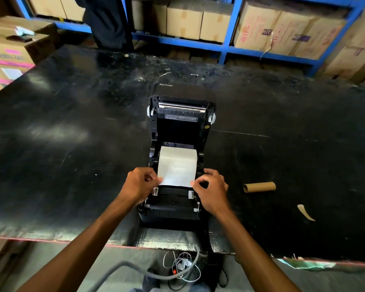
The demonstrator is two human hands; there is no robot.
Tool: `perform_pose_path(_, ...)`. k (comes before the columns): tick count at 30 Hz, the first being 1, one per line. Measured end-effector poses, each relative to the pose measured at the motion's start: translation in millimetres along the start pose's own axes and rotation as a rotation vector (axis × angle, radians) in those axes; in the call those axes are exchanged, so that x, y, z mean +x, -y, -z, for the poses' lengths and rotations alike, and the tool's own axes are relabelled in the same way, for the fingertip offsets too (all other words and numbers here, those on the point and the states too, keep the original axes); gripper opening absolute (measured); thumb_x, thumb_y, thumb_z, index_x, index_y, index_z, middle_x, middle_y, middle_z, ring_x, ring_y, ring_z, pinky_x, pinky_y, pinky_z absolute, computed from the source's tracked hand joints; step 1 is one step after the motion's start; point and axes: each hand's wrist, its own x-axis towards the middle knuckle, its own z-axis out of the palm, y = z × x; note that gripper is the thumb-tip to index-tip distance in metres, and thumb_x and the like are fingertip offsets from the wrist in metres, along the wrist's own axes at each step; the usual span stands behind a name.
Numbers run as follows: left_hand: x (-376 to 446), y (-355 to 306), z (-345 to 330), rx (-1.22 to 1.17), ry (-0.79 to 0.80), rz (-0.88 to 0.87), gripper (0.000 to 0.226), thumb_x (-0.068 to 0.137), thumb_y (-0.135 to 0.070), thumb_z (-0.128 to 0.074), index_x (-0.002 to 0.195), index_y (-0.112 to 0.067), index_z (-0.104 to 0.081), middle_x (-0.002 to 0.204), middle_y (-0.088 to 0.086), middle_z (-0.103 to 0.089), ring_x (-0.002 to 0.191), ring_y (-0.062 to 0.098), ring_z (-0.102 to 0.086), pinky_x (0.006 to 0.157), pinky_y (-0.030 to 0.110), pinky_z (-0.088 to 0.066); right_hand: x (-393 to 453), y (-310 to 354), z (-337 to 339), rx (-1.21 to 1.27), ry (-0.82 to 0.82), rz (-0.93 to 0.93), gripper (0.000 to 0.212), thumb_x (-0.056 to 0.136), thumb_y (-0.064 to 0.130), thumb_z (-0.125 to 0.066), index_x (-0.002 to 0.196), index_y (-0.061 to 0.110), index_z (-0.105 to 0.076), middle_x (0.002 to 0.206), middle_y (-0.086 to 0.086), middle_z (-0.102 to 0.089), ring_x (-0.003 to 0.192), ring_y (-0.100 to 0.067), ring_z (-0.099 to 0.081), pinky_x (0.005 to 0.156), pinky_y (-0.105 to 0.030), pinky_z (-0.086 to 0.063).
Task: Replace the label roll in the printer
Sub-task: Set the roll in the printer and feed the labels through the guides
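At the near edge of the black table (pixel 72 127), the printer (pixel 178 209) is sitting with its lid (pixel 180 114) thrown open, and the new label roll (pixel 178 160) is already lying in the bay. The person is drawing its loose end toward the near side: the left hand (pixel 140 184) is pinching the paper's left corner, the right hand (pixel 212 187) is pinching the right one. An empty cardboard core (pixel 259 187) is lying on the table to the right, so the old roll looks to be out. What seems left is feeding the paper between the white guides (pixel 155 191) at the front, then closing the lid.
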Motion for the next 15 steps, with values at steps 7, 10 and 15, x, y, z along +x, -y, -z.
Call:
perform_pose_path(7,-2.3,3.9,5.7,0.13,0.063,-0.066,0.019,0.086,-0.023,-0.065,0.073,-0.01,-0.068,0.07,0.004,-0.067,0.058,0.007,-0.056,0.05,0.017,-0.042,-2.9,-4.1,5.0,0.013,0.072,0.021,0.01,0.081,0.028,-0.066,0.074,0.021,-0.067,0.14,0.001,-0.044,0.133,-0.017,-0.031,0.105,-0.036,-0.017)
perform_pose_path(10,-4.1,3.1,7.3,0.191,0.056,-0.166,0.018,0.087,-0.02,-0.064,0.076,-0.007,-0.07,0.07,0.001,-0.06,0.06,0.002,-0.055,0.054,0.016,-0.039,-3.3,-6.3,3.0,0.006,0.046,0.019,0.008,0.081,0.026,-0.067,0.077,0.02,-0.07,0.14,-0.001,-0.044,0.133,-0.018,-0.03,0.104,-0.035,-0.017)
perform_pose_path(15,-3.9,8.5,4.5,0.25,0.012,-0.219,0.018,0.086,-0.023,-0.063,0.084,-0.008,-0.071,0.083,0.002,-0.059,0.074,0.02,-0.061,0.067,0.03,-0.049,-4.1,-4.7,-0.8,-0.001,0.021,0.008,0.008,0.081,0.024,-0.066,0.077,0.018,-0.071,0.14,-0.003,-0.044,0.133,-0.018,-0.029,0.102,-0.033,-0.016)
